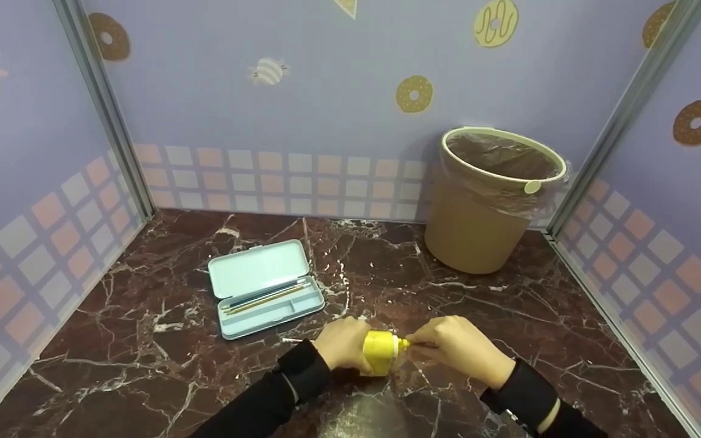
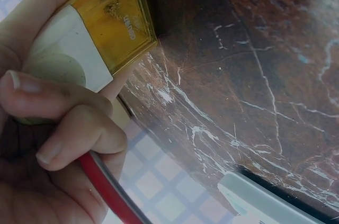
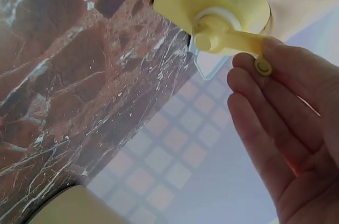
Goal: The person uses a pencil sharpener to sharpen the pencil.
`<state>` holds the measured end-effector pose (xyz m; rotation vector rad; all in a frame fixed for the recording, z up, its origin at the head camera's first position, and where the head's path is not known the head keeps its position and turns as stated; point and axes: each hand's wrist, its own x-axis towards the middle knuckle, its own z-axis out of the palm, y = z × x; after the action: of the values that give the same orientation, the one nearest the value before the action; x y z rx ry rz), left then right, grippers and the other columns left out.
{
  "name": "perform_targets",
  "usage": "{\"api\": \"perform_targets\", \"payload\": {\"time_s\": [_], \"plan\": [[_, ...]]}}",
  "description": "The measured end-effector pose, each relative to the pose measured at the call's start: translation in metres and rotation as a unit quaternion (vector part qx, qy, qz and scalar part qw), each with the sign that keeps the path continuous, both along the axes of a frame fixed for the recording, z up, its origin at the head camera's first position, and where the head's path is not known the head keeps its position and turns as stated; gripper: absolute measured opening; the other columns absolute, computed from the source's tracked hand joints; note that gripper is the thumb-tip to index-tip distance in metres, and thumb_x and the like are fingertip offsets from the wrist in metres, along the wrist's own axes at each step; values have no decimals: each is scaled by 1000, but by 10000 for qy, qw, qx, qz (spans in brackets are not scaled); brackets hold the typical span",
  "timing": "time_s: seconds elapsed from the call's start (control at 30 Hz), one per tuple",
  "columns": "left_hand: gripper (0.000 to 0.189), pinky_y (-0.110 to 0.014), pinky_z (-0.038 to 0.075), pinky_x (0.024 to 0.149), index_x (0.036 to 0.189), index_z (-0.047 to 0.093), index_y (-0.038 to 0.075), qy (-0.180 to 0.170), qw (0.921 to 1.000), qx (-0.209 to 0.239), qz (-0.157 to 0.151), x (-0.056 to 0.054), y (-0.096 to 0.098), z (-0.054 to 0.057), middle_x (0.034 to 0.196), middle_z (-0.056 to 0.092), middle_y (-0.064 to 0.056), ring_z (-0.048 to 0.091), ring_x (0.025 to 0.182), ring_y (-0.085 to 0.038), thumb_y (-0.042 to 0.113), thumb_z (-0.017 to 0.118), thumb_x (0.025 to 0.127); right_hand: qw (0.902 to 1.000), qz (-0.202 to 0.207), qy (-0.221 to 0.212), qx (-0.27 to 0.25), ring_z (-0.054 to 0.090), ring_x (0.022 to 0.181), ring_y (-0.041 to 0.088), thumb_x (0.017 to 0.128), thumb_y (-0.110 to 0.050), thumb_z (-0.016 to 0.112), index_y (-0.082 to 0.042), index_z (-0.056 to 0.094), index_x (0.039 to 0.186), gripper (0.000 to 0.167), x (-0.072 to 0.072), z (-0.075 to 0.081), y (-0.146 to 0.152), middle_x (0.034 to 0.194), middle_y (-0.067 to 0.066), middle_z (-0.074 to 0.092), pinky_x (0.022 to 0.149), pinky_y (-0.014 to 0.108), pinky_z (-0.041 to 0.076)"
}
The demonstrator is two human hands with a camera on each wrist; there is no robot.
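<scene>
My left hand (image 1: 343, 342) grips a yellow hand-crank pencil sharpener (image 1: 378, 353) just above the dark marble tabletop. Through its translucent yellow drawer (image 2: 119, 25) I see dark shavings, in the left wrist view. A red pencil with a grey stripe (image 2: 114, 195) lies under the curled fingers of that same hand; its front end is hidden. At the sharpener's other end, my right hand (image 1: 460, 347) pinches the yellow crank (image 3: 241, 41) between thumb and forefinger. The crank's small round end (image 3: 263, 66) shows below the fingertips, and the remaining fingers extend loosely.
An open light-blue pencil case (image 1: 259, 322) holding several pencils (image 1: 265, 298) lies left of the hands. A beige bin (image 1: 475, 231) with a clear liner stands at the back right. Small pale bits dot the marble tabletop (image 1: 143, 371). Patterned panels (image 1: 338, 115) enclose the back and sides.
</scene>
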<state>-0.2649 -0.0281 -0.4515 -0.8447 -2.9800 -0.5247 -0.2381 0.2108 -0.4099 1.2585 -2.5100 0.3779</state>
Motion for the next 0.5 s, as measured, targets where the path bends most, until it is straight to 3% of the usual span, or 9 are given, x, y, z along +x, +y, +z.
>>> {"api": "perform_targets", "payload": {"time_s": [0.23,0.5], "plan": [[42,-31,51,55,82,70,9,181,9997,-183,40,0,0,0,74,69,-3,56,61,-14,27,95,55,9996,-242,89,-136,75,74,11,86,-13,80,-13,82,98,13,-19,-3,-3,88,-1,81,69,26,60],[44,-31,51,56,84,71,9,206,9996,-196,0,1,1,0,74,69,-2,56,62,-14,30,96,55,9980,-615,161,-74,75,74,14,87,-10,79,-13,82,94,8,-43,-27,-8,85,-1,81,66,30,60]]}}
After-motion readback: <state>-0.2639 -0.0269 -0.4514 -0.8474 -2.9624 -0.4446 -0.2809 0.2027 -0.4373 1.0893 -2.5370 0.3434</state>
